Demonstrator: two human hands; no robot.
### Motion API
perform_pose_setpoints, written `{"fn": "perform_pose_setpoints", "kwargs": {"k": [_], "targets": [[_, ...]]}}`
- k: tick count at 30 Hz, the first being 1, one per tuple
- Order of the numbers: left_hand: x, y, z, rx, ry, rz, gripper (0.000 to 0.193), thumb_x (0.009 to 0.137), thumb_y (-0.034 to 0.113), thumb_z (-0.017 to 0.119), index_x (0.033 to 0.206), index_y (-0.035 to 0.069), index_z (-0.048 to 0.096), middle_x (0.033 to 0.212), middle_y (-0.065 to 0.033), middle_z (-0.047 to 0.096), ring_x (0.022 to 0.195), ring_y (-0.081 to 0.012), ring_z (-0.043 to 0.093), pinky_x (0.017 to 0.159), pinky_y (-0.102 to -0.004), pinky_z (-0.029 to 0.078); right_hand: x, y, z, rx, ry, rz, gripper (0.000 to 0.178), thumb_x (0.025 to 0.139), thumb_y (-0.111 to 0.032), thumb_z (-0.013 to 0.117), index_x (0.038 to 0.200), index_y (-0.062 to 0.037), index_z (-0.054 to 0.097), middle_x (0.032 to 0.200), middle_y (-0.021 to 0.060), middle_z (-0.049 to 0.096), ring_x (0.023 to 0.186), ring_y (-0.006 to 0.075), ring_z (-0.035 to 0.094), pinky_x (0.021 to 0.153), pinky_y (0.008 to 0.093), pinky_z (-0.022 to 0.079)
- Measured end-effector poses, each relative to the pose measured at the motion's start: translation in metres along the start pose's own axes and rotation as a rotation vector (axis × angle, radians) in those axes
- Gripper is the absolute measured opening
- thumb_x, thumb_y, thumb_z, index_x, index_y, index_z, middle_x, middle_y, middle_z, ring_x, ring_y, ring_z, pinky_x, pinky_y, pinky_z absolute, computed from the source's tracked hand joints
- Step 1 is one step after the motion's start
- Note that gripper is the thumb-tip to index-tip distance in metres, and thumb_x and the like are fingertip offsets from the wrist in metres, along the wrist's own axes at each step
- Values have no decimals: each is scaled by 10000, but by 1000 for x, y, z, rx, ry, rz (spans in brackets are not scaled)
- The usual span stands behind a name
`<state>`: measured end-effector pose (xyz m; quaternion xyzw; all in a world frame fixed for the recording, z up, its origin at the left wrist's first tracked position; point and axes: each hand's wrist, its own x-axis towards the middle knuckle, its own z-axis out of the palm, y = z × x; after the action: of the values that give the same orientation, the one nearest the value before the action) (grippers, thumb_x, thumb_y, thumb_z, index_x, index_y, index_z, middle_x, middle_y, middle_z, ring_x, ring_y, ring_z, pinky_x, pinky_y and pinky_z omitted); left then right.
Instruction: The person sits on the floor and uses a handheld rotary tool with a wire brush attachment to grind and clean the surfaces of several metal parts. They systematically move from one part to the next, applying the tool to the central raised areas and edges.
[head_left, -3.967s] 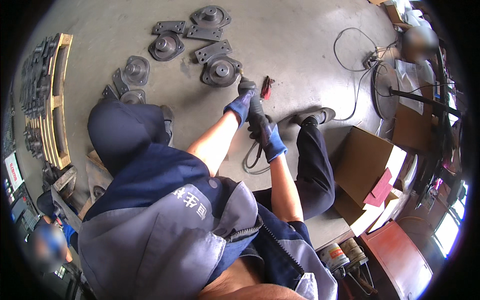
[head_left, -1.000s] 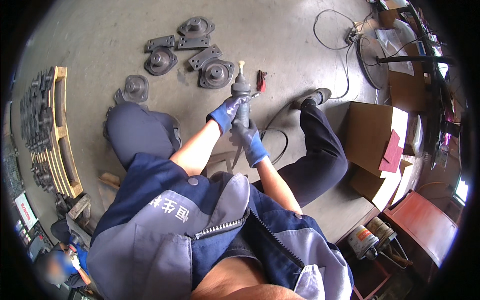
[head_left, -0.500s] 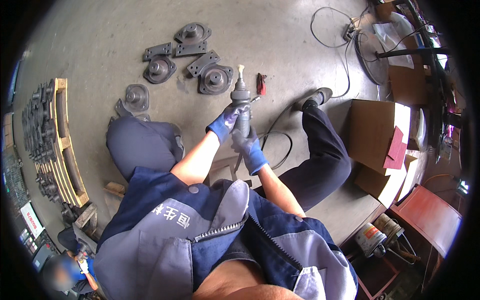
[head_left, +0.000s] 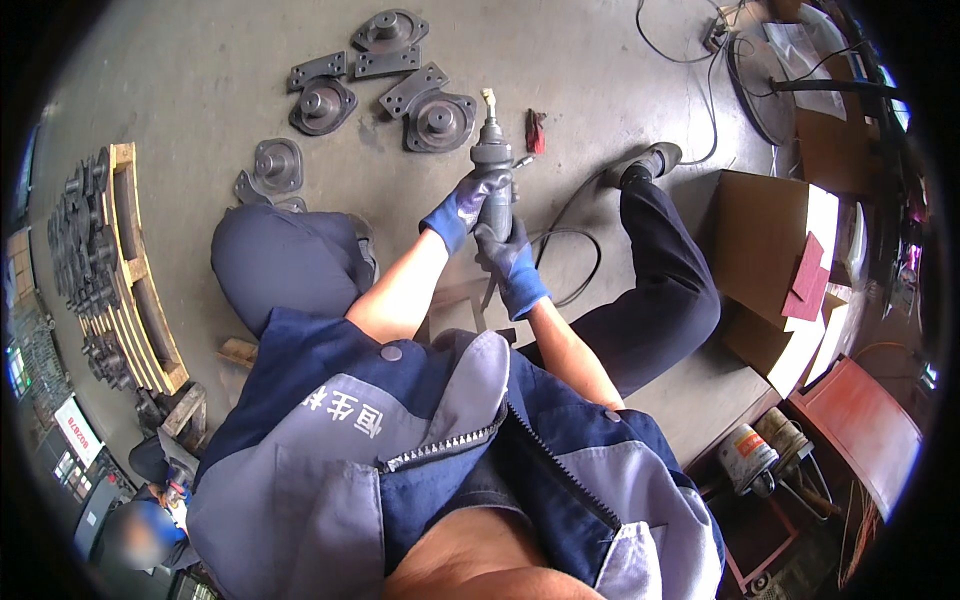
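Note:
Both gloved hands are closed around a grey die grinder [head_left: 492,155] that points away from me over the floor. My left hand [head_left: 463,207] wraps its body near the collar. Farther back, my right hand [head_left: 509,257] grips the rear of the body. A small pale bit [head_left: 488,97] sticks out of the grinder's narrow nose, touching nothing. On the floor beyond lie several dark metal flange parts with round bosses, the nearest to the tool being a flange [head_left: 439,120] next to a drilled plate [head_left: 413,90].
A red rag [head_left: 536,131] lies right of the tool. A black cable [head_left: 598,262] loops beside my right hand. Cardboard boxes [head_left: 765,235] stand at right, near a red metal panel [head_left: 860,430]. At left, metal parts sit on a wooden pallet [head_left: 150,290]; a person [head_left: 150,530] is at lower left.
My view has shifted slightly, so the floor parts and rag sit higher in the picture. Both hands keep their hold on the grinder, which also appears a little higher.

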<state>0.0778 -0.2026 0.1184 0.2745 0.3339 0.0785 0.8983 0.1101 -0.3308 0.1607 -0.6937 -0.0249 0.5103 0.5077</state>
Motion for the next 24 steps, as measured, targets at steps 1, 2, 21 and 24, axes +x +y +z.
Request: {"fn": "perform_pose_setpoints", "kwargs": {"k": [1,2,21,24], "targets": [[-2,3,5,-20,26,3,411,789,276,714,1091,40,566,906,-79,645,815,-192,640,757,-350,534,-1,1,-1,11,-10,-8,511,816,-308,723,1153,-43,445,742,64,570,526,158,572,427,286,440],[-4,3,8,-40,52,7,377,778,262,724,1044,32,589,875,-86,654,787,-193,642,739,-349,534,-2,0,-2,22,-20,-16,508,816,-308,724,1145,-41,443,742,63,568,526,158,571,426,285,439],[-8,-6,0,180,192,45,389,821,322,676,1084,46,598,896,-42,632,777,-168,612,731,-322,512,1,-2,-17,203,-331,73,419,826,-270,688,1122,-28,517,844,68,608,662,164,614,568,279,498],[-20,14,25,251,250,99,428,760,257,740,1097,49,578,922,-38,617,776,-158,577,688,-323,489,7,-10,-30,142,-465,74,476,831,-285,669,1199,-21,524,982,77,622,822,169,632,711,299,516]]}}
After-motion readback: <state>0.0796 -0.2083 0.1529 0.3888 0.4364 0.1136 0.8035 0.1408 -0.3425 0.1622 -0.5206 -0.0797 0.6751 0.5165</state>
